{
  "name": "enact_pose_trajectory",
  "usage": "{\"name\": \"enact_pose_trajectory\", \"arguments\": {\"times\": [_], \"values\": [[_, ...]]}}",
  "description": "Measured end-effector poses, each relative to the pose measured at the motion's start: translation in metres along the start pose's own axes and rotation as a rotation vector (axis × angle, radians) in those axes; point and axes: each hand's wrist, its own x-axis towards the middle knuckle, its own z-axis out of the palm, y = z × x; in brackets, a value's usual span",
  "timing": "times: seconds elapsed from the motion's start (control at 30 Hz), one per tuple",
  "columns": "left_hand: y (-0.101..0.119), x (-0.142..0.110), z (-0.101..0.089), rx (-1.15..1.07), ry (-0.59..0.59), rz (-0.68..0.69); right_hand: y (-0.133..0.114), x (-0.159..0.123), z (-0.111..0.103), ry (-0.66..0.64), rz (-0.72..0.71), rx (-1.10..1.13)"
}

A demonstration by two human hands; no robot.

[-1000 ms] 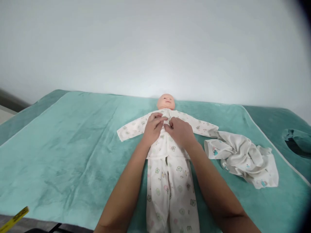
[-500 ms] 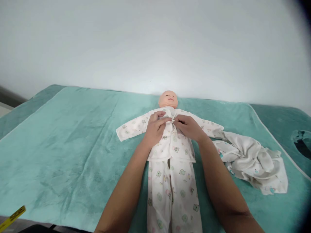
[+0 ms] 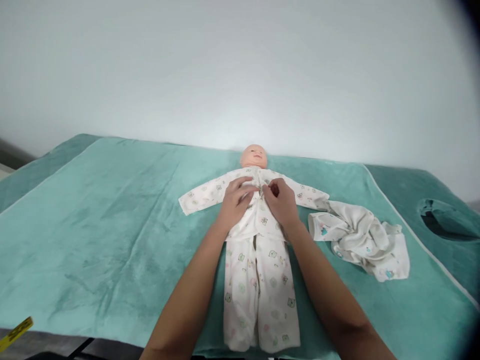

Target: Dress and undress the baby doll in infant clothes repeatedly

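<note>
A baby doll (image 3: 254, 156) lies on its back, dressed in a white long-sleeved baby shirt (image 3: 204, 194) and white trousers (image 3: 275, 290) with small animal prints. Both my hands meet at the shirt's front opening, over the chest. My left hand (image 3: 236, 200) has its thumb and index finger at the opening's edge, the other fingers bent above the cloth. My right hand (image 3: 282, 200) pinches the facing edge, fingers curled in. The fastening between the fingertips is too small to make out.
A crumpled white printed garment (image 3: 365, 240) lies right of the doll, against its sleeve end. Beneath is a green padded cover (image 3: 112, 225), with an oval hole (image 3: 446, 220) at the right. A pale wall (image 3: 225, 70) rises behind. A yellow strip (image 3: 15, 334) shows lower left.
My right hand has turned more upright, its fingers curled tighter at the front opening. The white strand seen between my fingertips no longer shows. The view has shifted slightly, revealing the trouser ends.
</note>
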Motion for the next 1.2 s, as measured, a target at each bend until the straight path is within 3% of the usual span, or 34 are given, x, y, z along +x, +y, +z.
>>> {"name": "enact_pose_trajectory", "arguments": {"times": [0.07, 0.13, 0.2, 0.27, 0.43, 0.67, 1.0, 1.2], "values": [[0.001, -0.011, -0.001, -0.001, -0.01, 0.025, -0.009, -0.014, -0.005, -0.06, -0.108, -0.139], [0.001, -0.02, -0.002, 0.016, -0.033, 0.03, -0.018, -0.025, -0.009, -0.204, -0.169, -0.276], [0.0, -0.025, -0.003, 0.039, -0.067, 0.035, -0.024, -0.033, -0.011, -0.316, -0.147, -0.377], [-0.002, -0.028, -0.004, 0.052, -0.088, 0.049, -0.026, -0.037, -0.012, -0.347, -0.1, -0.428], [-0.004, -0.028, -0.004, 0.061, -0.103, 0.071, -0.019, -0.033, -0.015, -0.34, -0.038, -0.408], [0.002, -0.028, -0.005, 0.101, -0.077, 0.114, 0.003, -0.034, -0.022, -0.304, -0.254, -0.177], [0.008, -0.025, -0.003, 0.197, -0.13, 0.156, 0.021, -0.032, -0.017, -0.241, -0.257, 0.235], [0.011, -0.022, -0.003, 0.2, -0.148, 0.137, 0.025, -0.036, -0.002, -0.072, -0.28, 0.216]]}}
